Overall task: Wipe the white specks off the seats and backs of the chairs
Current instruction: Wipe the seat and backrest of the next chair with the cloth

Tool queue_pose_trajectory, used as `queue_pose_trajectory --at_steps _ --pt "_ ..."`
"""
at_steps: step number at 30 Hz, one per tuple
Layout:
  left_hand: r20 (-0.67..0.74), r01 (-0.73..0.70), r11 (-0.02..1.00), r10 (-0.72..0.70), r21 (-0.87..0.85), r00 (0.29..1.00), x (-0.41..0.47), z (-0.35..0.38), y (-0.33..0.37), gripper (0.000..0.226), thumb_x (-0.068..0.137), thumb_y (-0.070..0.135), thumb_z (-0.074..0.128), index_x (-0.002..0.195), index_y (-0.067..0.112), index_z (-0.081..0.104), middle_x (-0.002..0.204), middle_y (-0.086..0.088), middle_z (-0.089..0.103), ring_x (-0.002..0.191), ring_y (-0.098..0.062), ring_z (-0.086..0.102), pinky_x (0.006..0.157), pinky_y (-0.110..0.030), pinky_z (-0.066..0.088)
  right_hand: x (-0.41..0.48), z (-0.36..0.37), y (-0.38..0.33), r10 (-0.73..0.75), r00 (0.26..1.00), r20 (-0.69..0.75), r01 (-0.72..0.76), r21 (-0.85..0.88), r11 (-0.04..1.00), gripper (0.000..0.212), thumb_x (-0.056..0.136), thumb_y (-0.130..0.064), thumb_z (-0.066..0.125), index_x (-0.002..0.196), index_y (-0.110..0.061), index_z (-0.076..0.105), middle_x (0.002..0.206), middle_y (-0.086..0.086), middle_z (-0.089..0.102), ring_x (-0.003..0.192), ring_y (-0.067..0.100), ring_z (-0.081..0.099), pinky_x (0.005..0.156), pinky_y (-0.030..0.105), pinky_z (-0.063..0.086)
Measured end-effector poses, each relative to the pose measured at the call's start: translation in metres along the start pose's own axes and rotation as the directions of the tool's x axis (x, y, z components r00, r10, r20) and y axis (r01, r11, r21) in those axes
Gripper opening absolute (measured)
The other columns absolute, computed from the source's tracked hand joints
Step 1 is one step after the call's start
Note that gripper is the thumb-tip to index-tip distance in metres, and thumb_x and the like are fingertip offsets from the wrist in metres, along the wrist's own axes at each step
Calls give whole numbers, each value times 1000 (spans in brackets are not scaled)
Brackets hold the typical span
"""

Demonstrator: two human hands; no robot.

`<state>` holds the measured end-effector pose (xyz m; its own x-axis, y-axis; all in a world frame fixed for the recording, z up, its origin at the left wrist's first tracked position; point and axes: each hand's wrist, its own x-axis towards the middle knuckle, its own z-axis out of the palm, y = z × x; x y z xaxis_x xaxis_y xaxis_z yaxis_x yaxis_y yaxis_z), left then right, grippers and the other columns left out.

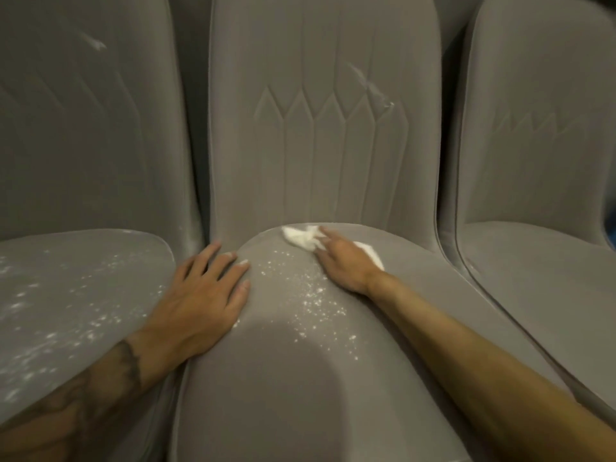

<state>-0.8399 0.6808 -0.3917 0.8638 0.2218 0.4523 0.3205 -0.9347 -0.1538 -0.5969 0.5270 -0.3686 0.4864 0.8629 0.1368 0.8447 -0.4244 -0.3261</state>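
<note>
At the centre of our view, the middle chair's seat (pixel 300 378) bulges towards us, its long axis running from 6 o'clock to 12 o'clock, where it meets the stitched back (pixel 320 145). Our right hand (pixel 343 261) lies palm down at the far end of that seat, just short of the seam, with the fingers mostly straight and pressing a white cloth (pixel 301 240) onto the fabric; we cannot tell where the thumb sits. The cloth is crumpled, and its long axis runs from 10 o'clock to 4 o'clock: one bunched end pokes out past the fingertips towards 10 o'clock, the other shows beyond the wrist at 4 o'clock. Between our hands a band of white specks (pixel 313 295) trails across the seat from about 11 o'clock to 5 o'clock, starting just beside the cloth. Our left hand (pixel 203 295) rests flat on the seat's left edge, at 9 o'clock from the specks, fingers spread and pointing towards 1 o'clock, holding nothing. Further to 9 o'clock, the left chair's seat (pixel 100 255) carries a wider scatter of specks. A pale smear (pixel 373 88) marks the middle back at 1 o'clock, and a smaller one (pixel 95 43) marks the left chair's back. The right chair (pixel 533 145) stands at 3 o'clock.
</note>
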Motion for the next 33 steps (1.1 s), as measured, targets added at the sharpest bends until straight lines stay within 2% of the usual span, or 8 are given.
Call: queue_pose_trajectory --at_steps 4,8,11,15,18,24,30,33 --pt "40 38 999 -37 -29 998 0 2 0 55 105 39 28 141 14 62 141 -10 61 143 -37 47 110 -52 43 -21 -4 4 -185 980 70 189 -48 981 45 107 -30 39 151 -27 40 164 -3 26 149 16 28 117 25 22" --pt "35 46 998 -45 -43 998 1 4 1 54 105 39 28 139 15 63 141 -10 61 142 -37 47 109 -52 42 -36 -41 74 -3 1000 -4 2 -115 993 43 103 -19 48 146 -18 49 159 2 36 145 18 36 117 25 26" --pt "15 29 999 -28 -15 999 0 7 0 52 105 37 31 138 14 63 140 -11 61 142 -37 47 108 -52 44 -18 -37 72 137 986 -92 -143 -65 988 39 104 -18 45 141 -8 53 155 11 40 142 25 39 115 26 26" --pt "2 22 1000 -22 11 1000 -1 10 -3 48 106 34 35 140 14 61 140 -10 60 142 -37 46 107 -52 46 -10 -14 31 -42 999 -22 41 -13 999 43 107 -27 41 148 -18 46 160 1 34 145 18 34 118 22 21" --pt "24 -45 996 43 76 999 -2 18 -7 47 105 29 37 140 6 57 139 -18 57 141 -45 44 103 -57 47 -30 -25 47 -174 982 72 178 -55 982 43 105 -26 44 147 -22 47 159 -5 35 142 10 34 111 14 21" --pt "3 -8 998 8 67 1000 0 14 -3 47 105 31 36 139 10 60 139 -14 60 140 -42 47 103 -55 49 -4 -34 78 122 989 -78 -127 -58 990 40 104 -22 45 143 -13 51 155 7 40 140 25 42 117 33 31" --pt "13 5 999 -6 54 1000 1 6 2 50 104 31 34 137 9 64 137 -15 63 139 -42 51 101 -55 51 -18 -5 27 -216 976 13 215 10 976 42 105 -29 42 146 -24 47 156 -3 40 140 12 37 113 17 23" --pt "35 -15 998 13 66 999 1 5 2 52 104 30 33 138 5 63 138 -18 62 139 -45 50 100 -56 51 -30 -25 56 -172 984 48 174 -35 984 45 102 -22 47 147 -23 47 156 -2 39 138 14 41 111 15 23"
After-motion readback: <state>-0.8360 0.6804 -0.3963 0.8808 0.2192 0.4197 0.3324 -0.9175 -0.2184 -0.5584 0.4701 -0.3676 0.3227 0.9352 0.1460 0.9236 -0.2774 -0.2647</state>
